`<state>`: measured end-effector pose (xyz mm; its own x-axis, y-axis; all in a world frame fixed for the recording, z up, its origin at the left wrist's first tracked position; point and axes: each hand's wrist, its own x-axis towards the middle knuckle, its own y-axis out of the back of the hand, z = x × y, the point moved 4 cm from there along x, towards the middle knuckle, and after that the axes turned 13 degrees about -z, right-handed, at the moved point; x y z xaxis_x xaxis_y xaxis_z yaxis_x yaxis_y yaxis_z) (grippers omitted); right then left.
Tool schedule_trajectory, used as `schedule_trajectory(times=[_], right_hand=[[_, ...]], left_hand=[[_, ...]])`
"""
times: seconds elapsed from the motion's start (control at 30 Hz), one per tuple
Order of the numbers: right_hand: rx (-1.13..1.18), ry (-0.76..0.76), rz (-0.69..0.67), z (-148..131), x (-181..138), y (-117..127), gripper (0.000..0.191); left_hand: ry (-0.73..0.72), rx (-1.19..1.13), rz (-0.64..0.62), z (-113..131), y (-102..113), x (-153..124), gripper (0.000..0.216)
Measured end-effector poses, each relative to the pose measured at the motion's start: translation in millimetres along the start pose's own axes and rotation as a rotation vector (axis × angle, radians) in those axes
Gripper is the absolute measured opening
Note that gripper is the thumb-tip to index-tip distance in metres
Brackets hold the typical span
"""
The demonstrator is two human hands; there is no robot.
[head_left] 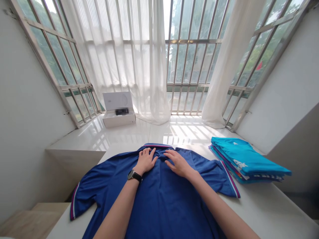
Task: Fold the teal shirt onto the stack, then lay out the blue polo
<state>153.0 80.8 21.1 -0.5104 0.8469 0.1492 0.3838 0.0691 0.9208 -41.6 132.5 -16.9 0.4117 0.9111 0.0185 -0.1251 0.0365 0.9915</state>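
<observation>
A dark blue short-sleeved polo shirt [159, 199] lies spread out, its striped collar [159, 145] toward the window and its sleeves out to both sides. My left hand [146, 160] rests on the cloth just below the collar, fingers apart, with a black-strapped watch [134, 176] on that wrist. To its right, my right hand [177, 162] touches the shirt near the collar, its fingers stretched out and slightly bent. Neither hand grips anything. The shirt's lower end runs out of view beneath my forearms.
A stack of folded shirts [245, 157], bright blue on top, sits at the table's right. On the window ledge [82, 139] stands an open white box [119, 119] with a dark, blurred item inside. White curtains [129, 66] hang before the barred window [191, 63].
</observation>
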Motion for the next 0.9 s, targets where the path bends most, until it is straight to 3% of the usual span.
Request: schedule_trajectory(times=[0.07,0.2,0.4,0.6,0.73,0.8,0.9], right_hand=[[-0.015,-0.008,-0.085,-8,21,-10,0.046],[-0.057,-0.181,-0.178,5,33,-29,0.06],[-0.108,-0.33,-0.184,15,20,-38,0.067],[-0.134,-0.27,-0.11,9,8,-33,0.063],[-0.136,-0.256,-0.016,7,6,-28,0.056],[-0.132,-0.256,0.009,5,6,-26,0.053],[-0.125,-0.253,0.02,5,6,-24,0.049]], left_hand=[[-0.028,-0.036,-0.013,-2,2,1,0.059],[0.003,-0.071,0.015,-7,4,0,0.063],[0.174,-0.051,0.108,-15,10,-3,0.051],[0.308,-0.042,0.148,-28,43,-2,0.042],[0.305,-0.112,-0.011,-30,55,11,0.05],[0.325,-0.16,-0.115,-31,51,18,0.053],[0.382,-0.187,-0.152,-34,42,24,0.058]])
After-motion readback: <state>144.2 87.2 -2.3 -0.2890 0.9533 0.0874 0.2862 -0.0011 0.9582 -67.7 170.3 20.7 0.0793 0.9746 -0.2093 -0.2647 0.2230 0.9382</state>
